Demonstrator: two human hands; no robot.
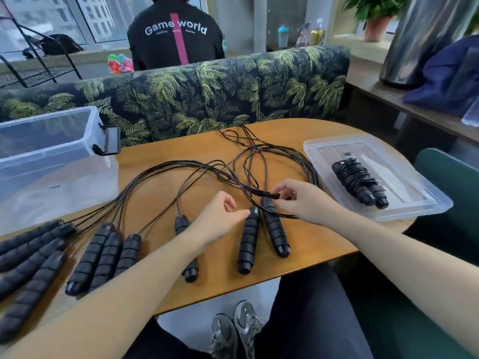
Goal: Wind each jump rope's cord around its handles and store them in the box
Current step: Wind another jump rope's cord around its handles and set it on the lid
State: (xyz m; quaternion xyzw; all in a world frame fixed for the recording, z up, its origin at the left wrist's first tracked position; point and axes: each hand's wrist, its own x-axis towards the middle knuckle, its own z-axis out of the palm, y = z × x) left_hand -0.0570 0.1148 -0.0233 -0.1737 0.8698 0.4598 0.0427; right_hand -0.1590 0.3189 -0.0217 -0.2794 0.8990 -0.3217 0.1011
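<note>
Smooth wooden table (324, 244), clear plastic box (51, 161)

- The black short-sleeved shirt (166, 42), worn by a person sitting with their back to the camera beyond the palm-leaf-patterned sofa (233, 92), bears "Game world" in large white letters across its back.
- A vertical pink stripe (178, 40) runs down the shirt between the two words.
- A line of smaller white lettering sits below "Game world"; it is too small and blurred to read with confidence.
- No other readable text shows.

Beyond the wooden table (324, 239) stands a palm-print sofa (207, 94), a seated person (176, 35) behind it.
</note>
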